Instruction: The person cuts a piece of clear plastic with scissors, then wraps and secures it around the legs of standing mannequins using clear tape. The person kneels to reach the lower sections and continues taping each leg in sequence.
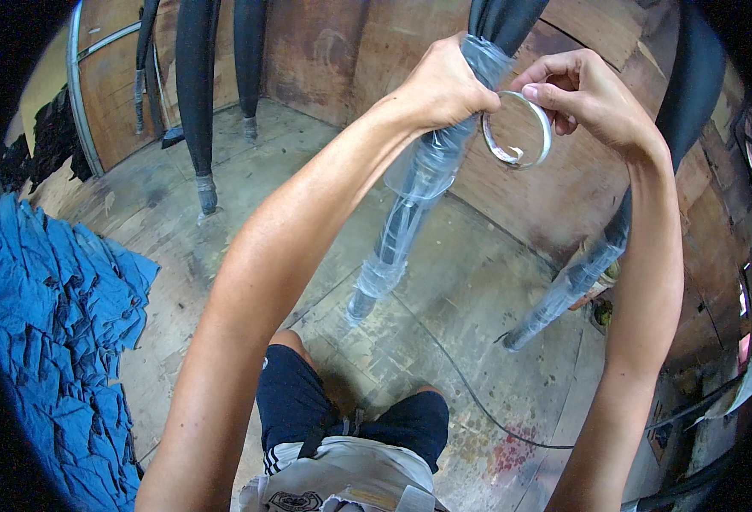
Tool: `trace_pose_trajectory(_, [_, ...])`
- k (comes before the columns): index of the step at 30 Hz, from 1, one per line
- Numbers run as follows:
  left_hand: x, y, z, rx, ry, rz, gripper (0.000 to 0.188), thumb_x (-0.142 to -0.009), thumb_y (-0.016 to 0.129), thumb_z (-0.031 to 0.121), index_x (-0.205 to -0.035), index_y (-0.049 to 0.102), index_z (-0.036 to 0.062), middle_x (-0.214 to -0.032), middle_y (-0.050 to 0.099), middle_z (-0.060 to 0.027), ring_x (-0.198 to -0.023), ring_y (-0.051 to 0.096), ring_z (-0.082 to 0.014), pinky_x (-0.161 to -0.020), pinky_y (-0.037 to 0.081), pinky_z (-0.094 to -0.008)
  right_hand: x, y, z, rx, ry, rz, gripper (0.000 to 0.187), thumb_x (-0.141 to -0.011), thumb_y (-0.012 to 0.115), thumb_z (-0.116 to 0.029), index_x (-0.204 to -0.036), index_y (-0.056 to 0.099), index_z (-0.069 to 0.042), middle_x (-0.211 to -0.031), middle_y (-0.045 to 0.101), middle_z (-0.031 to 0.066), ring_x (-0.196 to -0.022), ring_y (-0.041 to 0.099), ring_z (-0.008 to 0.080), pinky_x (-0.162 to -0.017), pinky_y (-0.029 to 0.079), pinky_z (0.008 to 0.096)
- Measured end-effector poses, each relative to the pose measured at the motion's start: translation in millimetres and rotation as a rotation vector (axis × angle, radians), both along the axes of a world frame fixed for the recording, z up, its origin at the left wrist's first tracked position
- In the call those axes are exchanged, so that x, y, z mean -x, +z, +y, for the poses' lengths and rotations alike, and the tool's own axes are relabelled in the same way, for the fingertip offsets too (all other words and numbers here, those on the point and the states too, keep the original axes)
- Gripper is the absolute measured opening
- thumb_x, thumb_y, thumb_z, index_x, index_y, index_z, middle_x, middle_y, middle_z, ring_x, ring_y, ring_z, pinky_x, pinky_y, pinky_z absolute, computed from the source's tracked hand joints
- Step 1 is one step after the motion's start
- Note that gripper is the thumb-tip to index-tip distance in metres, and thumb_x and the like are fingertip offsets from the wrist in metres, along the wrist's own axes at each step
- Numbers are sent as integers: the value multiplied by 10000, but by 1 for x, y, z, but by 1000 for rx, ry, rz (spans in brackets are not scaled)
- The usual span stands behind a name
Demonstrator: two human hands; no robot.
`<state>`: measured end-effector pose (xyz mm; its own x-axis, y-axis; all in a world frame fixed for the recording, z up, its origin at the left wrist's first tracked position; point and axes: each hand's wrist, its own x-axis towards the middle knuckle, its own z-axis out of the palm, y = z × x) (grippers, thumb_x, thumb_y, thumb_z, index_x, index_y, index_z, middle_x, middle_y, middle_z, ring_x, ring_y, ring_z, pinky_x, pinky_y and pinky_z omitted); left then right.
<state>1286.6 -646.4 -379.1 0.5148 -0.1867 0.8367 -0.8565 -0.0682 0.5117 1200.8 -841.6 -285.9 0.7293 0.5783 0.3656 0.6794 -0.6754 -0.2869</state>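
Note:
A long black bundle (pixel 525 19) hangs from the top of the view, its lower part bound in clear plastic wrap (pixel 423 175). My left hand (pixel 446 90) is closed around the wrapped part, high up, thumb toward the right. Beside that thumb is a thin, nearly used-up roll of tape (pixel 547 147), seen as a pale ring with a torn bit inside. My right hand (pixel 582 96) pinches the ring's upper edge between thumb and fingers. Whether a strip of tape runs between the hands is too fine to tell.
Other black hanging bundles (pixel 195 94) with wrapped ends stand at the back left, and another wrapped one (pixel 568 277) at right. Crumpled blue cloth (pixel 60 358) covers the left floor. A dark cable (pixel 470 388) crosses the floor. Wooden panels (pixel 308 64) form the back wall.

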Motion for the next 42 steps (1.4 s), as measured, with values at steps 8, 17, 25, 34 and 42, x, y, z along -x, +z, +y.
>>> trace_pose_trajectory(8, [-3,3,0,-61,28,76,553,-611,810,118,-1082,608,-89,-904,706,-188,-853,676,-226,-819,557,-353,-6,-2,10,240,-41,-437,217,-998,655,-190,-964,658,24,-755,616,23,-720,558,95,-662,475,267])
trace_pose_trajectory(17, [-2,4,-3,-65,54,82,537,-628,816,120,-1078,609,-88,-904,707,-199,-877,688,-238,-830,558,-360,-16,-42,0,-340,48,-620,213,-1020,624,-180,-1065,668,24,-1077,687,102,-920,673,186,-819,544,315])
trace_pose_trajectory(25, [-1,4,0,-49,72,63,507,-639,799,106,-1061,606,-98,-875,697,-197,-843,679,-234,-803,559,-367,2,-64,-6,-676,-32,-121,484,-1073,544,-341,-1461,507,-52,-1101,724,129,-919,684,144,-819,556,297])
trace_pose_trajectory(34, [-1,2,5,-37,-20,50,510,-620,922,218,-966,641,-30,-834,679,-95,-791,643,-187,-752,533,-328,14,-59,-10,-349,21,-144,374,-1051,578,-326,-1050,742,10,-710,589,-18,-647,545,77,-624,428,246])
trace_pose_trajectory(42, [4,-2,5,53,-185,96,453,-653,985,320,-873,693,53,-834,674,-5,-786,623,-109,-723,511,-283,16,-57,-6,-108,-226,-332,300,-1001,610,-233,-994,719,47,-725,644,132,-671,543,159,-653,455,340])
